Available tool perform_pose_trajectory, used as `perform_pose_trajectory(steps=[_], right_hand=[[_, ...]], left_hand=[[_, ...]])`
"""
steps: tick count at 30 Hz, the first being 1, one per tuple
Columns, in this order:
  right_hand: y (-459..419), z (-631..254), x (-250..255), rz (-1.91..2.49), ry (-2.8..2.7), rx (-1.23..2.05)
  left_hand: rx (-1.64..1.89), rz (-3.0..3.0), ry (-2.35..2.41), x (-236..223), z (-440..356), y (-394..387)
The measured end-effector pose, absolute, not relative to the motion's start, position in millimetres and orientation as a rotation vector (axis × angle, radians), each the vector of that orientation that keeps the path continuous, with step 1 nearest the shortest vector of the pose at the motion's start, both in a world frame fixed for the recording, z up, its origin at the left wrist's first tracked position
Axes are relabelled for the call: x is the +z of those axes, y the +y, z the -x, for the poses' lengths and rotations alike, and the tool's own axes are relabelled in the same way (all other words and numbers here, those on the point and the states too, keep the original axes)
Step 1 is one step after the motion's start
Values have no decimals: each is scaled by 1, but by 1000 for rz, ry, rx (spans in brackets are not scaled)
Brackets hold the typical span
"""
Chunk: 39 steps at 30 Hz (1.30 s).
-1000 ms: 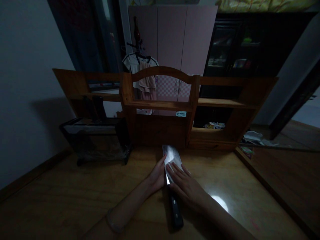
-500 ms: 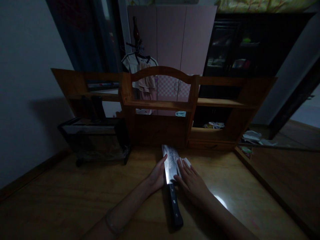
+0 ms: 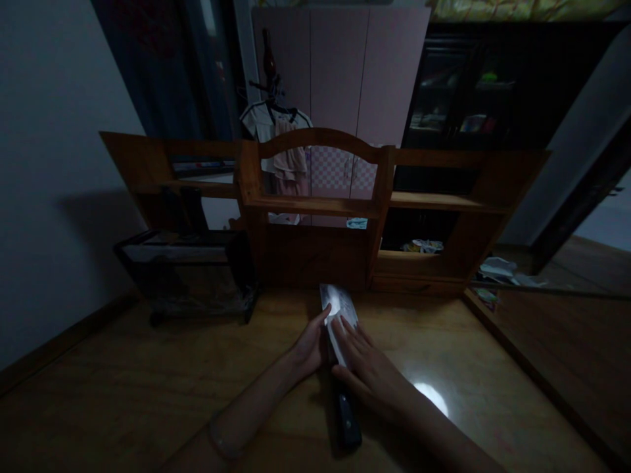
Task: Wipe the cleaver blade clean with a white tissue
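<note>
A cleaver (image 3: pixel 336 307) lies flat on the wooden table (image 3: pixel 148 394), blade pointing away from me and black handle (image 3: pixel 348 417) toward me. My left hand (image 3: pixel 310 345) rests against the blade's left edge with fingers stretched out. My right hand (image 3: pixel 367 368) lies flat over the blade, fingers extended, pressing a white cloth or tissue (image 3: pixel 340 341) onto the steel. Only a strip of that white piece shows under the fingers.
A wooden desktop shelf unit (image 3: pixel 320 210) stands at the table's back edge, just beyond the blade tip. A dark wire rack (image 3: pixel 187 276) sits at the back left. Small clutter (image 3: pixel 497 269) lies at the back right. A wardrobe and hanging clothes stand behind.
My right hand, which had slid to the blade's right side with the white piece, has come back over the blade. The left hand and cleaver stay in place.
</note>
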State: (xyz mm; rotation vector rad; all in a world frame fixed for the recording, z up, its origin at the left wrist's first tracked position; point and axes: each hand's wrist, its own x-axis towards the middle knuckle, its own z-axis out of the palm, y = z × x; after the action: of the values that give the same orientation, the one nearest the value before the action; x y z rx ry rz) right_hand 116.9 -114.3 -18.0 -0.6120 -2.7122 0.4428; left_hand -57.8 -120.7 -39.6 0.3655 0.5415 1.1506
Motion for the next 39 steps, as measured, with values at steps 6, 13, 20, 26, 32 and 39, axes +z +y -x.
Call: perform_pose_trajectory(steps=[6, 13, 20, 26, 32, 39], right_hand=[[-115, -118, -18, 559, -2778, 504], [-116, -118, -12, 536, -2804, 521], [-117, -119, -10, 492, -2801, 514], [-115, -119, -16, 626, -2707, 564], [-108, -118, -18, 608, -2713, 521], [-110, -120, -17, 630, -2783, 542]], left_hand=[[1126, -356, 525, -43, 59, -119], [1128, -320, 548, -46, 60, -118], [1095, -343, 539, -51, 62, -118], [1138, -337, 508, -51, 61, -118], [1158, -327, 464, -52, 59, -117], [1160, -344, 547, -51, 61, -117]])
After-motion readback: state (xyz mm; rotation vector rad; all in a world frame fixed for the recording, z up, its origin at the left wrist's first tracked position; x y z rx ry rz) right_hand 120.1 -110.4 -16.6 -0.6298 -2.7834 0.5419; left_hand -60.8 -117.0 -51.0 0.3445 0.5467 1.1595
